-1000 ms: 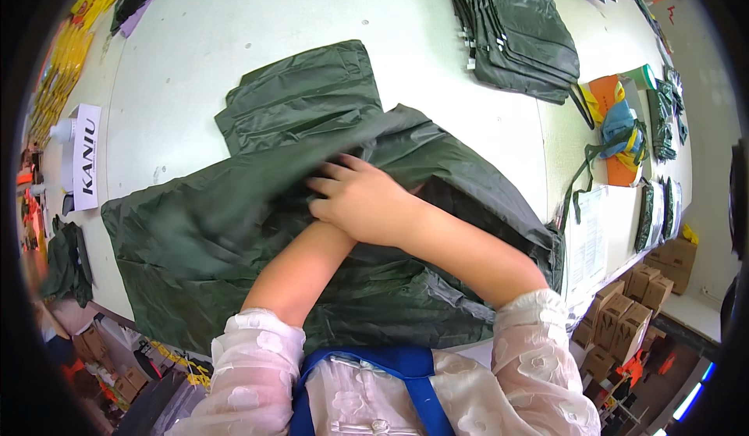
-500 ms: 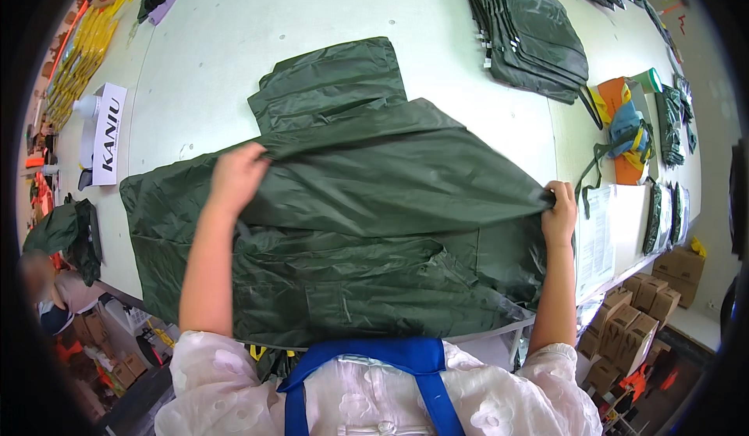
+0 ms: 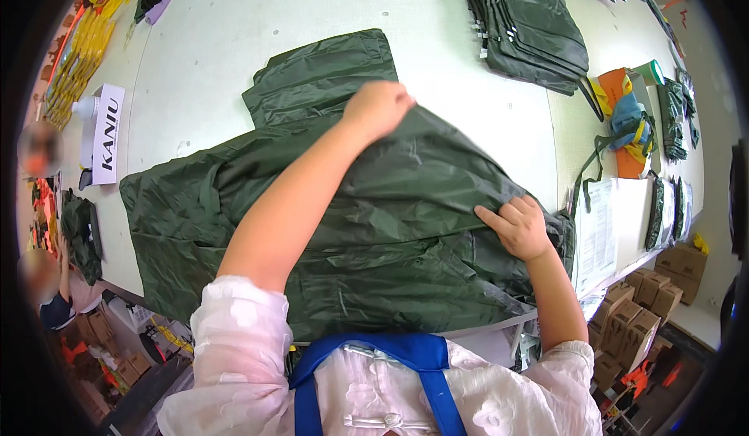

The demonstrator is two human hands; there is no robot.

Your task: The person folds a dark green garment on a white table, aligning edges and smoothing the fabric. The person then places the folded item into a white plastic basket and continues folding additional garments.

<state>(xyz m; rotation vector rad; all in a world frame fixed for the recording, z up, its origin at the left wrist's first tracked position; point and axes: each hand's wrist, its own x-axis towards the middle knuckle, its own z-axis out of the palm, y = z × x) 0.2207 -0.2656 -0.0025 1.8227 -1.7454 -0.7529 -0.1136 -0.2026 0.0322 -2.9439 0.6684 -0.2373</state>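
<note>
A dark green waterproof garment (image 3: 421, 178) lies spread across the table in front of me, creased and partly folded over. My left hand (image 3: 380, 110) reaches across to its far edge, fingers closed on the fabric near the top corner. On the garment's right part rests my right hand (image 3: 516, 225), its thumb stretched out to the left and the fingers lying on the cloth. Just beyond the left hand, a folded dark green piece (image 3: 320, 73) of the same material sits partly under the garment's far edge.
Stacked dark green garments (image 3: 530, 34) lie at the far right. Nearer are an orange, blue and yellow bag (image 3: 626, 124), a printed sheet (image 3: 595, 229) and packed bundles (image 3: 660, 216). A white box (image 3: 108, 134) stands at left. Cartons (image 3: 628, 331) are below right; other people are at left.
My left hand has moved right and away from me to the garment's far edge. My right hand has let go of the right corner and moved left onto the cloth.
</note>
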